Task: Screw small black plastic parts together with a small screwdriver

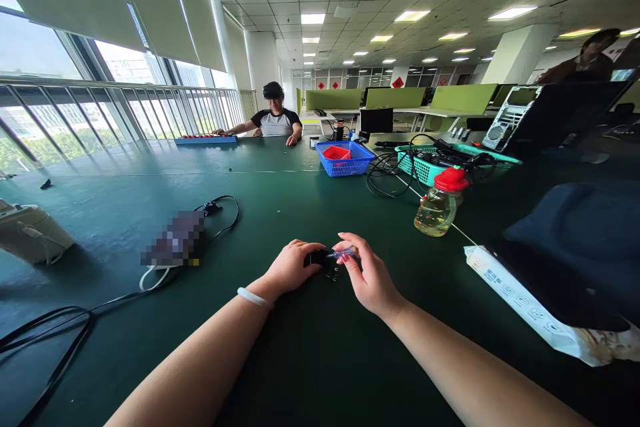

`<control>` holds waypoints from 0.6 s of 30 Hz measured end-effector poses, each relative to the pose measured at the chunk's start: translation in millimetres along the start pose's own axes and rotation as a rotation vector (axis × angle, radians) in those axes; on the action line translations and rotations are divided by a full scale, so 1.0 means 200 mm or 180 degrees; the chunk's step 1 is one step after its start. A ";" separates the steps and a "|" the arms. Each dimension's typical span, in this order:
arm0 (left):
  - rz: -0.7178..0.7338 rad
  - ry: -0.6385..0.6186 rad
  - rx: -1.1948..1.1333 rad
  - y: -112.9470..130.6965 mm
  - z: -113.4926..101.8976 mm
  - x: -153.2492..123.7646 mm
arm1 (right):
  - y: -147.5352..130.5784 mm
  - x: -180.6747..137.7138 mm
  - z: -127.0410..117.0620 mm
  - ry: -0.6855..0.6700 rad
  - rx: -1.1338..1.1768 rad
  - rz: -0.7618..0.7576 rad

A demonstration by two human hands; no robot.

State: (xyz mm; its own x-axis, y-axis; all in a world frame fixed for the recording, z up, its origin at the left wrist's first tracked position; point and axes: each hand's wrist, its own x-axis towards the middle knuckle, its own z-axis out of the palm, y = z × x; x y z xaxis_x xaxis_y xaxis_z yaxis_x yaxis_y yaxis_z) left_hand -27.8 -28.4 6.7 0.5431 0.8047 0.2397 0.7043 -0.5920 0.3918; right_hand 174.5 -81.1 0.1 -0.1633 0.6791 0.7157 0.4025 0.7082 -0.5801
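Observation:
My left hand (290,268) lies on the dark green table (310,347), its fingers closed on a small black object (319,257). My right hand (367,273) pinches a thin clear stick-like tool (343,253) whose tip touches the black object. A few tiny dark bits (333,273) lie on the table just below the black object. A white band sits on my left wrist.
A bottle of yellow liquid with a red cap (440,203) stands to the right. A blue basket (345,159), a teal basket with cables (440,160), a power strip (525,307), a blurred device with cords (175,240) surround me. Another person (274,121) sits at the far end.

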 end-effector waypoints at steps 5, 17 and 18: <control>0.0067 0.0002 0.0001 0.01 0.00 0.00 | 0.00 0.01 0.00 -0.0115 -0.0246 0.0114; -0.0029 -0.0036 0.0043 0.00 -0.01 0.00 | -0.03 0.01 -0.03 0.0310 -0.0418 -0.0228; -0.0025 -0.0033 0.0053 0.00 -0.01 0.00 | -0.05 0.01 -0.04 0.0277 -0.0459 -0.0356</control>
State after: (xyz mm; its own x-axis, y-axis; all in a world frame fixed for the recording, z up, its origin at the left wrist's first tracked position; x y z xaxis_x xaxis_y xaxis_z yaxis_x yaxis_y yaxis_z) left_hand -28.1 -28.0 7.8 0.5422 0.8089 0.2276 0.7160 -0.5865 0.3787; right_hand 176.6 -87.6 10.5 -0.1382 0.5740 0.8071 0.5121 0.7390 -0.4379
